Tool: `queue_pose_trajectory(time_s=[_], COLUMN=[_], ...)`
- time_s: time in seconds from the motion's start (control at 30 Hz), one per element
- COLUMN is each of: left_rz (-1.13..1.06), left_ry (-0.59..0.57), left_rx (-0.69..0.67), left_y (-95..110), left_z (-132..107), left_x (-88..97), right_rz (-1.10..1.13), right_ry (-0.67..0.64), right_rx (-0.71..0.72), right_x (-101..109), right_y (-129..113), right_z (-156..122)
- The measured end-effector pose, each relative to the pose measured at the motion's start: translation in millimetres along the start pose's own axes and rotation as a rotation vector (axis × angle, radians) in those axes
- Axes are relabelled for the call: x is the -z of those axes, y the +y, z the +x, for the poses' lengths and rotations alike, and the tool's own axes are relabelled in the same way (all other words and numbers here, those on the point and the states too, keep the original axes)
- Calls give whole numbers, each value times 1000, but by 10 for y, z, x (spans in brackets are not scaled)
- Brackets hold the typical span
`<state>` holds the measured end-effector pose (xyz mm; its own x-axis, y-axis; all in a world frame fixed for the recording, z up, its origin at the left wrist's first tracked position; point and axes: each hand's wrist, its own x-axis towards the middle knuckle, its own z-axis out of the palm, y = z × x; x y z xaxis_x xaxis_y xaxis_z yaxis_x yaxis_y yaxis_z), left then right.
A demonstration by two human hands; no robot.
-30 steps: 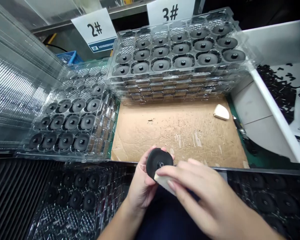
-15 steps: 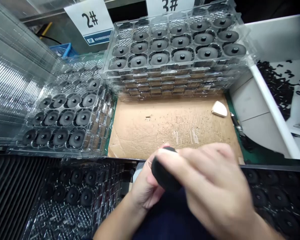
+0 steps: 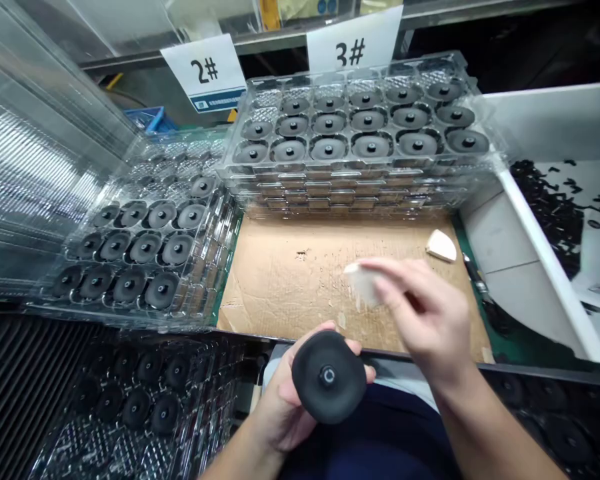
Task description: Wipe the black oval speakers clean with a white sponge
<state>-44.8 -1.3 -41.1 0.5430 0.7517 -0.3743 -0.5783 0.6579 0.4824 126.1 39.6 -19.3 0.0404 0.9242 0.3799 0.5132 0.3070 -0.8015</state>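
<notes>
One black disc [image 3: 329, 393], stud towards camera, gripped in left hand [image 3: 286, 407] just off near edge of cardboard [image 3: 275, 287]! Right hand [image 3: 427, 317] pinches one pale pad [image 3: 366, 285], clear of disc, blocking view of cardboard behind. One white block [image 3: 441, 246] right. Rear tray [image 3: 360, 165]: six discs in front row. Left tray [image 3: 125, 317]: twelve in three nearest rows. Two signs, 2# [image 3: 205, 70] and 3# [image 3: 353, 50], behind.

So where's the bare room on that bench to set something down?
The broadest bare patch is the left half of the cardboard, bordered by the left tray stack, the rear tray stack and the left hand holding a black disc. The right half is more crowded: the right hand hovers there with a pale piece, near a white wedge.
</notes>
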Motion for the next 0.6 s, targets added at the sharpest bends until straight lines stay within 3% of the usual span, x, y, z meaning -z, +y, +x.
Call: queue_pose_trajectory(time_s=[0.03, 0.07, 0.17, 0.23, 0.4, 0.5, 0.6], left_rz=[-87, -158, -259, -295, -348, -355, -340], left_ry=[-33, -57, -91, -104, -125, -148, -152], left_rx=[-4, -3, 4, 5, 31, 37, 29], left_y=[18, 37, 82, 97, 101, 100, 88], left_z=[-6, -12, -35, -54, -121, -171, -230], left_x=[-22, -42, -66, -49, 42, 74, 87], right_rz=[-6, -11, -51, -83, -80, -31, -35], right_ry=[71, 53, 2, 46, 144, 145, 227], right_rx=[-146, -204, -245, -269, -349, -335, -205], right_x=[-38, -90, -288, -394, -395, -241, -4], right_y=[197, 387, 788, 871, 735, 532, 239], right_z=[0, -16, -185, -369, -584, -488, -489])
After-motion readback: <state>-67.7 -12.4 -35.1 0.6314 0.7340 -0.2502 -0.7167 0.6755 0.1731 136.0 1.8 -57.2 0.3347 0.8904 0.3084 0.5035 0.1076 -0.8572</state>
